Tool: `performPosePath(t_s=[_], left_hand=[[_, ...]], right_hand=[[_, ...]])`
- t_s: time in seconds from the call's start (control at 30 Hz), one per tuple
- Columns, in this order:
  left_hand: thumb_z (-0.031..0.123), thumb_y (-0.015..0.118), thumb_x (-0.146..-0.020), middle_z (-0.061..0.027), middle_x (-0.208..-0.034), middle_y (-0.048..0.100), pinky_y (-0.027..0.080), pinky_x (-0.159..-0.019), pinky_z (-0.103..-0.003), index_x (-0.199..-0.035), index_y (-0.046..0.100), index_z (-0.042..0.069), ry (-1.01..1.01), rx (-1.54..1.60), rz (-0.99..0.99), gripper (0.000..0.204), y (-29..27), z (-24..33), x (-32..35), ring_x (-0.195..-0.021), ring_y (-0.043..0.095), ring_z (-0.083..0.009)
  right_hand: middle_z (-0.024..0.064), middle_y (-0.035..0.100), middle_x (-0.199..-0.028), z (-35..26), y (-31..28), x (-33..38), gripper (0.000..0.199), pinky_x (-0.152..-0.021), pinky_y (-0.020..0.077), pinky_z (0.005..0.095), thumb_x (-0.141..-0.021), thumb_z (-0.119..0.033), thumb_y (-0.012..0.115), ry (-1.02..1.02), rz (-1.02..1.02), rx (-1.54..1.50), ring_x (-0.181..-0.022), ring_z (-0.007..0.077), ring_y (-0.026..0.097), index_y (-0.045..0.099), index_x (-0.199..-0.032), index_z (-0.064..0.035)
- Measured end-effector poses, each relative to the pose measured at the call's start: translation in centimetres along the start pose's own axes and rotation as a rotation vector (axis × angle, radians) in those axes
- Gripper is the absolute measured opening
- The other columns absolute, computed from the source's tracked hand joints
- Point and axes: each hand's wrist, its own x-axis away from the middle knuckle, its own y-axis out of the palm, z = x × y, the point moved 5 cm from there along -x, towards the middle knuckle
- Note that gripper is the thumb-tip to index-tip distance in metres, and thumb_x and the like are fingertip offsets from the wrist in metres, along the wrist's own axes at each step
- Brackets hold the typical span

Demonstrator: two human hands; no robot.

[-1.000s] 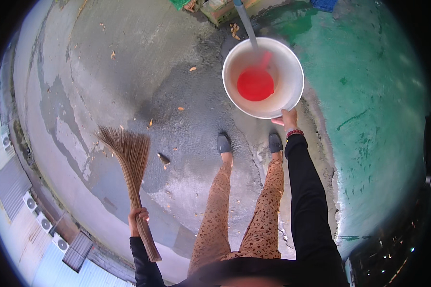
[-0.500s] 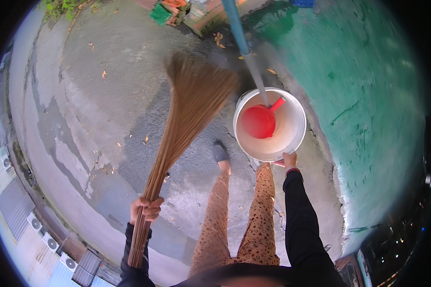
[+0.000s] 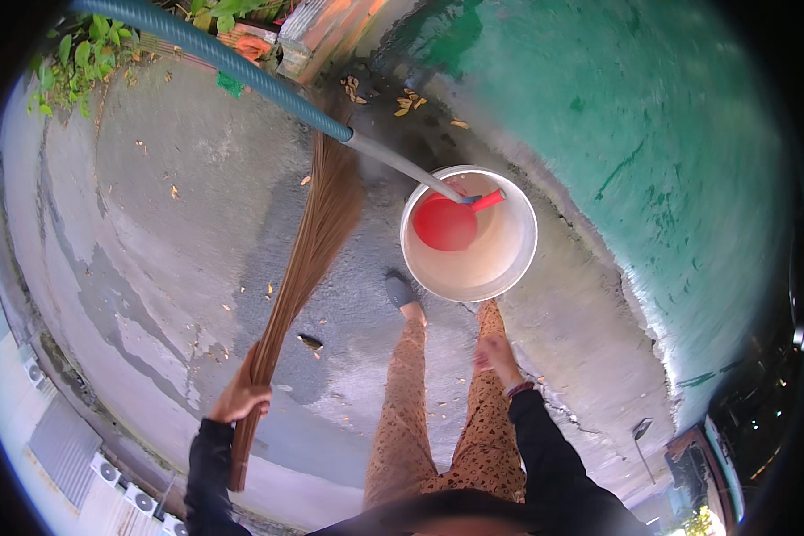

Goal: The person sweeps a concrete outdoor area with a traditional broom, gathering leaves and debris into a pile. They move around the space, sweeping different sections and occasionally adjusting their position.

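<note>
My left hand (image 3: 241,393) is closed round the stem of a long brown straw broom (image 3: 308,255), whose spread bristles point away from me. My right hand (image 3: 498,357) is off the bucket, in front of my right thigh, with its fingers loosely apart and nothing visible in them. Just beyond my feet stands a white bucket (image 3: 500,259) with cloudy, pale liquid inside. A red dipper (image 3: 445,223) rests in it, its short handle toward the right rim. Over the far rim reaches a grey pipe (image 3: 402,165) joined to a teal ribbed hose (image 3: 241,71).
Grey concrete (image 3: 188,241) with wet patches and fallen leaves (image 3: 409,103) lies ahead and left. To the right, a cracked edge borders a green-painted surface (image 3: 634,152). Plants (image 3: 85,58) and a brick-like block (image 3: 326,36) are at the far side.
My right hand has left the bucket's rim and drawn back toward my thigh. The broom head has swung left and away from me. The hose now crosses from the upper left.
</note>
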Motion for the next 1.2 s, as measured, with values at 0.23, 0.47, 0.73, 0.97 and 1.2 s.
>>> performPosePath(t_s=[0.23, 0.47, 0.73, 0.97, 1.2], left_hand=[[0.006, 0.059, -0.066, -0.0294, -0.072, 0.061, 0.051, -0.061, -0.047, -0.149, 0.009, 0.012, 0.177, -0.795, 0.307, 0.098, -1.6, -2.1, 5.6, -0.069, 0.063, -0.0466], [0.007, 0.065, -0.065, -0.0318, -0.079, 0.062, 0.052, -0.064, -0.046, -0.149, 0.005, 0.012, 0.509, -0.903, 0.132, 0.103, -1.2, 8.0, 0.3, -0.071, 0.063, -0.0454], [0.008, 0.067, -0.077, -0.0068, -0.071, 0.057, 0.044, -0.037, -0.024, -0.146, 0.028, 0.010, 0.287, -0.002, -0.464, 0.079, -8.7, 10.5, -6.2, -0.047, 0.054, -0.0102], [0.015, 0.065, -0.082, -0.0028, -0.071, 0.055, 0.042, -0.037, -0.022, -0.142, 0.034, 0.002, 0.389, 0.153, -0.404, 0.069, -10.6, 8.7, -10.7, -0.046, 0.050, -0.0072], [0.025, 0.063, -0.089, -0.0143, -0.081, 0.068, 0.054, -0.047, -0.031, -0.148, 0.022, 0.007, 0.304, 0.053, -0.029, 0.074, 0.9, -6.4, -3.4, -0.051, 0.062, -0.0158]], right_hand=[[0.0203, 0.044, -0.136, -8.8, 27.3, 12.5, 0.083, -0.085, 0.0532, 0.0435, -0.093, -0.050, 0.051, -0.025, -0.816, -0.143, -0.116, 0.0316, 0.052, 0.009, -0.148, -0.0039], [0.0150, 0.058, -0.087, -23.4, 35.3, 8.3, 0.024, -0.070, 0.0559, 0.0441, -0.082, -0.015, 0.063, -0.273, -0.424, -0.798, -0.082, 0.0298, 0.063, 0.049, -0.094, -0.0001], [0.0105, 0.048, -0.064, -29.6, 29.1, -4.4, 0.011, -0.050, 0.0482, 0.0414, -0.077, -0.007, 0.054, -0.363, -0.007, -1.142, -0.053, 0.0262, 0.054, 0.044, -0.081, -0.0034], [0.0134, 0.049, -0.074, -31.1, 32.6, -9.7, 0.014, -0.053, 0.0488, 0.0460, -0.077, -0.006, 0.057, -0.219, -0.024, -1.003, -0.056, 0.0270, 0.053, 0.045, -0.083, -0.0037], [0.0102, 0.056, -0.059, -20.2, 34.0, -3.2, 0.012, -0.051, 0.0498, 0.0361, -0.078, -0.013, 0.057, -0.039, -0.349, -0.386, -0.052, 0.0226, 0.058, 0.054, -0.070, -0.0051]])
